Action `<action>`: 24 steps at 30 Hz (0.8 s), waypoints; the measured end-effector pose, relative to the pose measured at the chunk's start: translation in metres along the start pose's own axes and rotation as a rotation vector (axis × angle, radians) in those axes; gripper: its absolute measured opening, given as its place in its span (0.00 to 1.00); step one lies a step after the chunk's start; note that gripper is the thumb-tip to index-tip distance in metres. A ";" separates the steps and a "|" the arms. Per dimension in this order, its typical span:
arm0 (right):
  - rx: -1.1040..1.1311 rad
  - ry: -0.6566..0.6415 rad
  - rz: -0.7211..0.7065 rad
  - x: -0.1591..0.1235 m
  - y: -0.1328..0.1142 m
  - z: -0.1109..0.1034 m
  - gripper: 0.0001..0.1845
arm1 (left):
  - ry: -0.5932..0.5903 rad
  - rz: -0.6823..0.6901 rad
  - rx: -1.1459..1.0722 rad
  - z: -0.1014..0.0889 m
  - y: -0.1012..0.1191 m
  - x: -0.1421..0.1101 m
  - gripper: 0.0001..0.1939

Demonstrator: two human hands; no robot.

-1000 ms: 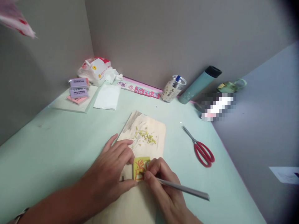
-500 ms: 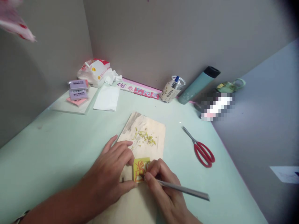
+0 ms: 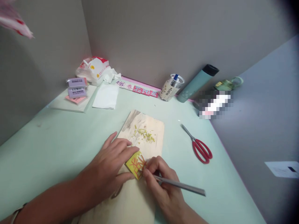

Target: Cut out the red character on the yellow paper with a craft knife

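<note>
A yellow carving block (image 3: pixel 136 165), marked with a red character, lies turned at an angle on a wooden board (image 3: pixel 140 199). My left hand (image 3: pixel 112 163) pinches it, index finger along the far edge and thumb at the near edge. In my right hand (image 3: pixel 163 183) is a slim grey metal carving knife (image 3: pixel 184 185), held like a pen. Its handle slants down to the right. The tip is at the block's right side, mostly hidden by my fingers. Yellow shavings (image 3: pixel 146 134) are scattered on the board beyond the block.
Red-handled scissors (image 3: pixel 198 146) lie on the table to the right. Farther back stand a cup (image 3: pixel 171 88) and a teal tumbler (image 3: pixel 197 84). Along the wall runs a row of carved character pieces (image 3: pixel 137 89). Packaged blocks (image 3: pixel 77 88), a folded tissue (image 3: pixel 105 96) and a bag (image 3: pixel 93 70) sit at back left.
My left hand has turned the yellow block, so that it sits at an angle instead of squarely. The index finger now stretches along its far edge. My right hand still holds the knife.
</note>
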State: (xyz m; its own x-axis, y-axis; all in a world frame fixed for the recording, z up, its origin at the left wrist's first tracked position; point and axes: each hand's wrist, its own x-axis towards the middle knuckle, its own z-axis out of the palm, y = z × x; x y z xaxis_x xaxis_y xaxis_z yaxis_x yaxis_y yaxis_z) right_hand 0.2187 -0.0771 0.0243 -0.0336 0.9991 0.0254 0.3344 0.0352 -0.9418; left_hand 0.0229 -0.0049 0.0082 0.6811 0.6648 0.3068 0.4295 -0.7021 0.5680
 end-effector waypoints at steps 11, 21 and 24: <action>0.059 -0.037 0.062 -0.006 -0.004 0.001 0.14 | 0.049 -0.065 -0.001 0.000 0.004 0.001 0.22; -0.029 -0.014 0.036 -0.002 -0.010 0.002 0.14 | 0.080 -0.081 -0.022 0.003 0.001 0.000 0.23; -0.032 -0.007 0.022 -0.003 -0.009 0.003 0.13 | 0.077 -0.080 -0.016 0.003 0.000 0.000 0.22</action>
State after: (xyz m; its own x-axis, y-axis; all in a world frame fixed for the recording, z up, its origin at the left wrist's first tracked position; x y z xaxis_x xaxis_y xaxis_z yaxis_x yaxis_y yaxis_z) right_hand 0.2131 -0.0804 0.0319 -0.0328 0.9995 0.0022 0.3649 0.0140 -0.9309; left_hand 0.0249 -0.0057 0.0062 0.5971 0.7367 0.3174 0.4707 -0.6422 0.6050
